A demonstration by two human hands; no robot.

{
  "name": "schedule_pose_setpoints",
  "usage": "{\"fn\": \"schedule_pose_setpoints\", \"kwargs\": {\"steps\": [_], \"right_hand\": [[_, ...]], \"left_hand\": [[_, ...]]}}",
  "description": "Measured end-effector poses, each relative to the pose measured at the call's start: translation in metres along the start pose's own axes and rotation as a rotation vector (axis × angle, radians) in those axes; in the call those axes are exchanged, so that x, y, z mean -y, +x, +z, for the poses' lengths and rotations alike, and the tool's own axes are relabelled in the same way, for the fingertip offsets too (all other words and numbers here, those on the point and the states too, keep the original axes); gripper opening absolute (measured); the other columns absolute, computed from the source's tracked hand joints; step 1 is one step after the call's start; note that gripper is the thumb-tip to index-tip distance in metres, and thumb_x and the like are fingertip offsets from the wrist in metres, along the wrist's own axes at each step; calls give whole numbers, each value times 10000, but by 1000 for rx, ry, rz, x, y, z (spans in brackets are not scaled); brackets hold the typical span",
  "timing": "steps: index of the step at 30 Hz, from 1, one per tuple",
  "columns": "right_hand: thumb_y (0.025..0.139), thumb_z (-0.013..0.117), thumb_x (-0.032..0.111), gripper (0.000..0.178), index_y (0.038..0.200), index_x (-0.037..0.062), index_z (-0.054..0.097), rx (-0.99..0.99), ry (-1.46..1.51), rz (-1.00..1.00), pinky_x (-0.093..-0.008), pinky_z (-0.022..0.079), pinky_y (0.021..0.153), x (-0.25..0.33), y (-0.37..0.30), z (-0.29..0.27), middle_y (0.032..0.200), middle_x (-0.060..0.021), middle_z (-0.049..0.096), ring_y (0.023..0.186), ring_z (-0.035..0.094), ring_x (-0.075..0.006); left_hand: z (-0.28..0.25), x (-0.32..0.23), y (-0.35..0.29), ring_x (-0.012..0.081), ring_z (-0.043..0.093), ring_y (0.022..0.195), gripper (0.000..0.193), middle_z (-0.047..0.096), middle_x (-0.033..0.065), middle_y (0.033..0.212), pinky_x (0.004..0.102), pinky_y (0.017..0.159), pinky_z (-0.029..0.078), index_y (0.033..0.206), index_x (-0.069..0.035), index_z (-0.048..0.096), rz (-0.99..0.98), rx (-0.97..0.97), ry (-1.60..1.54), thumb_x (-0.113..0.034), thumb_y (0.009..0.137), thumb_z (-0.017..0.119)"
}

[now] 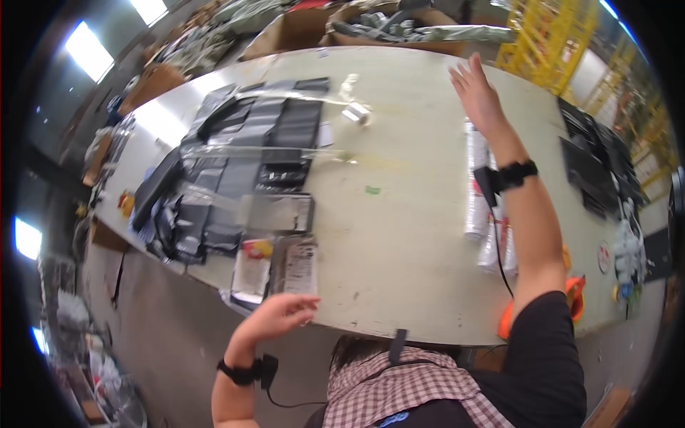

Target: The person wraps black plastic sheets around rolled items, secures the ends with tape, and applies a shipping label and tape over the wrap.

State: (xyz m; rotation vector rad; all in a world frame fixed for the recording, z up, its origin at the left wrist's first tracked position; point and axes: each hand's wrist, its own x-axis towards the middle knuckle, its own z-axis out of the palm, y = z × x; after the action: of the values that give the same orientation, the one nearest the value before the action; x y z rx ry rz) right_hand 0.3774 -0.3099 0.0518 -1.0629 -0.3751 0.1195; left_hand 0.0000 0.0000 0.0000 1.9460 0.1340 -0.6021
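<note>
My left hand (284, 312) hovers at the table's front edge, beside small open trays of labels (295, 267). Its fingers are loosely stretched and hold nothing that I can see. My right hand (477, 94) reaches over the far right of the table, palm flat and fingers extended, with nothing in it. Below its wrist lie white and silver plastic-wrapped rolls (474, 192), partly hidden by my forearm. Dark grey plastic bags (250, 135) lie spread out left of the middle, crossed by clear strips. A small roll of clear tape (357, 113) rests at the bags' right.
The pale table (407, 250) has a curved-looking edge in this view. An orange object (576, 298) lies by my right elbow. Black folded bags (596, 160) sit at the right. Cardboard boxes (292, 32) stand beyond the far edge, with yellow racks (549, 43) to their right.
</note>
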Motion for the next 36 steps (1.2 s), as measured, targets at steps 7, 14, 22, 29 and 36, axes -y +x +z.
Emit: {"fn": "schedule_pose_setpoints", "kwargs": {"steps": [7, 14, 22, 29, 36], "right_hand": [[657, 658, 118, 547, 1174, 56, 490, 152, -2132, 125, -496, 319, 981, -129, -165, -113, 1388, -135, 255, 1291, 206, -322], [618, 585, -35, 413, 1013, 61, 512, -174, -1877, 155, -444, 318, 987, -132, -228, -56, 1381, -100, 247, 1223, 306, -311], [601, 650, 29, 744, 1263, 99, 317, -363, -1840, 275, -443, 352, 956, -112, -318, -22, 1366, -164, 238, 1172, 354, -343], [618, 723, 156, 996, 1389, 91, 97, -471, -1628, 708, -412, 449, 832, -111, -302, -28, 1242, -206, 406, 977, 526, -381], [649, 715, 195, 805, 1301, 3, 285, -403, -773, 576, -330, 429, 859, -87, -348, -58, 1124, -143, 508, 982, 539, -225]], "left_hand": [[-161, 22, 46, 121, 587, 742, 221, 642, 51, 860, 242, 701, 469, 957, 22, 618, -87, -402, 213, -159, 836, 577], [-232, 26, 252, 236, 277, 1301, 880, 339, 117, 1373, 369, 1059, 251, 1369, -94, 267, 291, -457, 1294, -271, 656, 751], [-254, 86, 269, 266, 596, 728, 233, 605, 104, 758, 358, 642, 454, 855, -22, 620, 488, -199, 905, -125, 648, 655], [-107, -28, 178, 119, 575, 629, 319, 590, 107, 623, 299, 535, 448, 831, 68, 608, 273, 137, -100, -233, 724, 594], [185, 13, 189, 360, 277, 1267, 416, 334, 197, 1359, 665, 807, 360, 1014, -57, 584, 343, -76, 928, -407, 789, 564]]}}
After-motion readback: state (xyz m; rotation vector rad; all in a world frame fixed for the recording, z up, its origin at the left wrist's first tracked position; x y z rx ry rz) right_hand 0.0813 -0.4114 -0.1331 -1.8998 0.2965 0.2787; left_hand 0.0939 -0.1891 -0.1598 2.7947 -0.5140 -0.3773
